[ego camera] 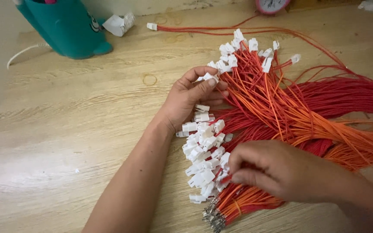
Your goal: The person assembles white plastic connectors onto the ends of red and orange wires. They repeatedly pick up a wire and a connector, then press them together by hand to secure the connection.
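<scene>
Pinching a white connector (210, 78) above the bundle, the left hand (191, 98) should hold steady while the right hand (267, 169), seemingly pinching a red wire (225, 178), lines it up squarely.

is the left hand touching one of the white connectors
Touching. The head view shows the left hand pinching a white connector between thumb and fingertips, with no gap, at the edge of the red and orange wires.
</scene>
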